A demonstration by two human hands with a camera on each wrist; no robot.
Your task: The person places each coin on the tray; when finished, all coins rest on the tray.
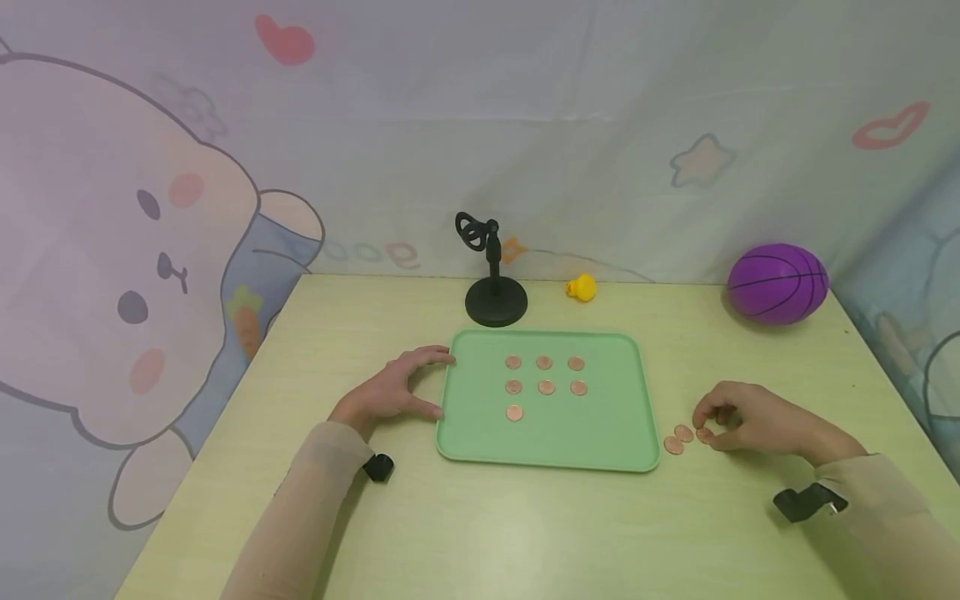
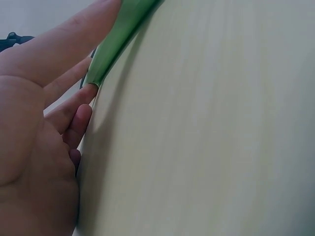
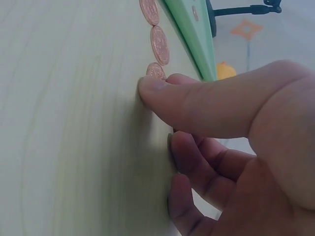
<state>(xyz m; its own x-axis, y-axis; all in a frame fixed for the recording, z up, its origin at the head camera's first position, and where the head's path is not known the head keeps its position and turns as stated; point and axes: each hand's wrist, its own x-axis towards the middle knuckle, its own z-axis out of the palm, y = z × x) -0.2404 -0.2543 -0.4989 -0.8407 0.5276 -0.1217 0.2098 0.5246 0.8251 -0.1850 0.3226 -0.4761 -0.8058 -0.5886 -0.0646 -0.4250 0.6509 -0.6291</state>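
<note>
On the light green tray [image 1: 480,437] lie several copper-coloured coins [image 1: 546,387], two rows of three with a single one in front at the left. My left hand [image 1: 393,387] rests at the tray's left edge, thumb and fingers spread along the rim; in the left wrist view a fingertip [image 2: 89,88] touches the tray's corner. Right of the tray, my right hand [image 1: 757,421] has thumb and forefinger on a coin [image 3: 155,72] on the table, pinching it and partly hiding it. Two more coins [image 1: 683,433] lie just left of it.
Behind the tray stands a black stand [image 1: 497,302] with a round base. Beside it is a small yellow toy [image 1: 582,287]. A purple ball [image 1: 777,284] sits at the table's back right, near the printed cloth backdrop [image 1: 525,150].
</note>
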